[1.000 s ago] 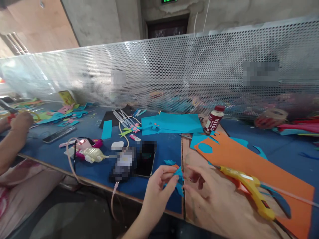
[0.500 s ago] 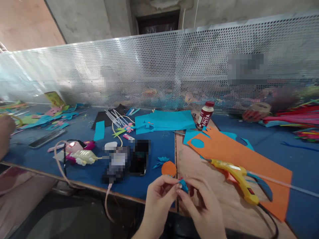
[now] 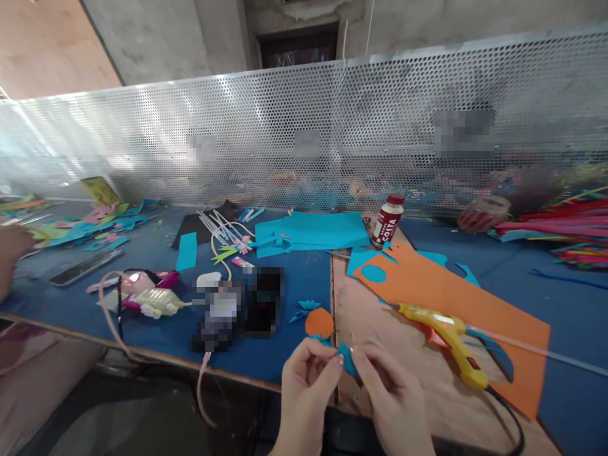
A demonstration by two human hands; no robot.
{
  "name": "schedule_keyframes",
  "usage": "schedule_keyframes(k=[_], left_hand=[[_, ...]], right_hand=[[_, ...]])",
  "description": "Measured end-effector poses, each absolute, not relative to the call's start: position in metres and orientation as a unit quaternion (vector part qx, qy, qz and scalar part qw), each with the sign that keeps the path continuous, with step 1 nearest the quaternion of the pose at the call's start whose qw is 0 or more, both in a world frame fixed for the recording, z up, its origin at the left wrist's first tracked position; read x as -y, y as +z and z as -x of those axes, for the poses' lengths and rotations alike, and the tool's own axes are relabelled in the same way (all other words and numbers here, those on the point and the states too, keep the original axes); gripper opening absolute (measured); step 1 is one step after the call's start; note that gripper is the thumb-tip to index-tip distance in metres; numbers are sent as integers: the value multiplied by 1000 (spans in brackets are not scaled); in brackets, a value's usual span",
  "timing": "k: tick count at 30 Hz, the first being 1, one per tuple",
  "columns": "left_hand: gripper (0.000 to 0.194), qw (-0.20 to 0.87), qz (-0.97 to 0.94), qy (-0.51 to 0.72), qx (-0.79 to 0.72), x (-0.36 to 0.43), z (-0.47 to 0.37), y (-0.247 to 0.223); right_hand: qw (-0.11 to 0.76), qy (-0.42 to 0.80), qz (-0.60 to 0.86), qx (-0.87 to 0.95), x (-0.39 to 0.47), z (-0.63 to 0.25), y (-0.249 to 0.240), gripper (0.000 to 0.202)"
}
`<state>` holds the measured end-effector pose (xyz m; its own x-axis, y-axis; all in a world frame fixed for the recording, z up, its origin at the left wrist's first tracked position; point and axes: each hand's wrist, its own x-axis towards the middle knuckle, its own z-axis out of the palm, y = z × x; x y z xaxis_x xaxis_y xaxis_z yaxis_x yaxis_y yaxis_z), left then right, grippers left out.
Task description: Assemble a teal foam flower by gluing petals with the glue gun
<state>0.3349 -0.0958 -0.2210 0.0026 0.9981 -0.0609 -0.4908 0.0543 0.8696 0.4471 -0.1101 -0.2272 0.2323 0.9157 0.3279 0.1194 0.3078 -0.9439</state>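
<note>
Between my two hands is a small crumpled blue piece (image 3: 347, 359), at the front edge of the table. My left hand (image 3: 311, 380) pinches its left side with thumb and finger. My right hand (image 3: 387, 386) pinches its right side. Just beyond my left hand lie an orange disc (image 3: 319, 323) and a blue spiky cutout (image 3: 306, 309). A yellow glue gun (image 3: 449, 335) rests to the right of my hands, partly on a large orange sheet (image 3: 513, 329) with cut-out gaps.
A dark red bottle (image 3: 388, 220) stands behind the orange sheet. Blue sheets (image 3: 327, 229), white sticks, phones and cables lie left of centre. At the far left is another person's hand (image 3: 14, 253). A perforated metal screen (image 3: 285, 114) runs along the back.
The blue piece has turned between my fingertips and shows more of its surface. My right fingers have shifted slightly on it. The whole view has moved a little.
</note>
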Motion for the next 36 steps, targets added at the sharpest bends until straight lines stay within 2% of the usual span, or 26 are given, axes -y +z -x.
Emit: schedule_keyframes(k=[3, 7, 10, 16, 19, 21, 24, 28, 33, 36], left_hand=[[27, 615, -336, 608, -374, 96, -336, -222], [23, 590, -360, 620, -372, 96, -336, -229], [19, 579, -373, 620, -376, 98, -335, -234], [22, 601, -360, 603, -382, 99, -333, -234], [25, 603, -340, 608, -389, 97, -334, -232], [25, 602, -338, 610, -389, 95, -336, -231], [25, 583, -367, 612, -389, 96, -337, -232], [17, 509, -481, 576, -422, 97, -324, -231], [24, 265, -688, 475, -480, 83, -294, -232], [30, 184, -745, 432, -473, 78, -287, -235]], right_hand=[[628, 376, 484, 479, 108, -446, -230, 31], [610, 372, 473, 515, 108, -445, -223, 16], [602, 387, 479, 508, 110, -445, -221, 12], [617, 549, 437, 355, 108, -446, -233, 26], [613, 588, 428, 308, 106, -444, -235, 29], [605, 595, 425, 315, 107, -442, -233, 33], [597, 548, 438, 389, 107, -443, -230, 25], [586, 513, 476, 408, 105, -451, -230, 24], [523, 485, 542, 444, 100, -466, -229, 26], [498, 457, 547, 494, 99, -469, -225, 21]])
